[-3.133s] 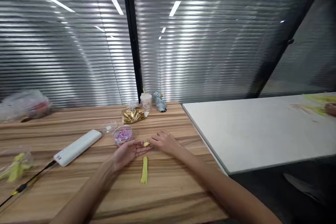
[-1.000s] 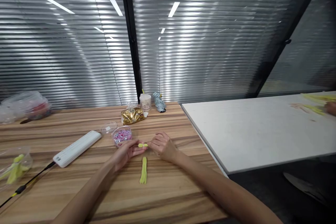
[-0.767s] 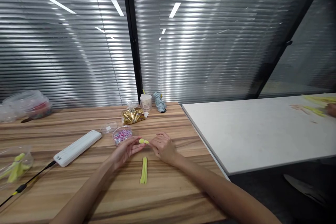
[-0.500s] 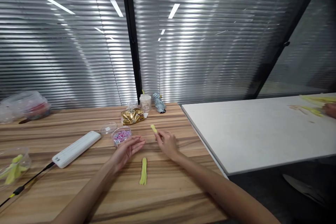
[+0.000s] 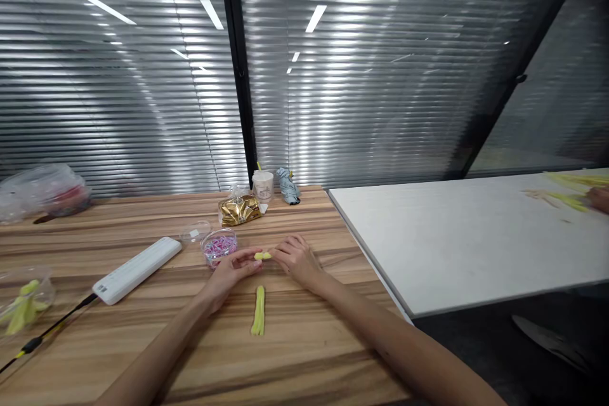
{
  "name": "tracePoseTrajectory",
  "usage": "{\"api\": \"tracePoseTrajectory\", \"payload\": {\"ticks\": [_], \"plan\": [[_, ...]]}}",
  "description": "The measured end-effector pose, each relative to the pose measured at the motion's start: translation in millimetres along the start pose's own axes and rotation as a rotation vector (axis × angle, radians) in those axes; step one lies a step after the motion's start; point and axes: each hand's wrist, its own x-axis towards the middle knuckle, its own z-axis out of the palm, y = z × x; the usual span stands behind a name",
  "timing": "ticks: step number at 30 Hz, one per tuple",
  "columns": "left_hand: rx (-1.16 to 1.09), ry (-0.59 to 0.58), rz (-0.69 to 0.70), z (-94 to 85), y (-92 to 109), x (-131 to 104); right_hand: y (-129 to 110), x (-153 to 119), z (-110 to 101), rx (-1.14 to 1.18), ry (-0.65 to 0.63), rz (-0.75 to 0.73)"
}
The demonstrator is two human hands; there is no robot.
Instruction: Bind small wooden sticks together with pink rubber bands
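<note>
on the wooden table (image 5: 304, 361), at far left, a clear container (image 5: 50, 285) holds yellow pieces (image 5: 23, 309), with a long white bar (image 5: 137, 269) to its right. further along come a clear lid (image 5: 196, 232) and a clear bowl (image 5: 203, 256) of pink and purple bands (image 5: 219, 245).

the left hand (image 5: 229, 276) is just beside that bowl — an outward swing of its knuckles could knock the bowl and spill the bands. its thumb and fingers are nearly together, in a narrow pinch on the left end of a small yellow piece (image 5: 262, 256). so little of the piece sits in that pinch that a hard or uneven pull might slip it free; being soft-looking, it might also bend out of line.

the small piece is above the table, between the two hands. its long axis runs crosswise, left to right, about level, with a waist near the middle; i can't tell a front end from a back.

nearer the person lies a yellow strip (image 5: 258, 311), long axis pointing away from them; a dropping wrist could brush it askew.

the right hand (image 5: 295, 260) has curled fingers at the piece's right end — whether they grip it, i cannot tell. far right, another person's hand (image 5: 599, 198) is at the white table (image 5: 451, 241).
</note>
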Motion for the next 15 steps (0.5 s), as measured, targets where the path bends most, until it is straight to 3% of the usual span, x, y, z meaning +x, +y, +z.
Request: {"api": "tracePoseTrajectory", "payload": {"ticks": [7, 15], "plan": [[0.038, 0.033, -0.007, -3.3, -6.6, 3.6, -1.1, 0.2, -0.3, 0.006, -0.012, -0.059], [0.053, 0.079, 0.041, -6.0, -5.1, 4.7, -2.9, 0.6, -2.2, 0.129, 0.022, 0.14]]}}
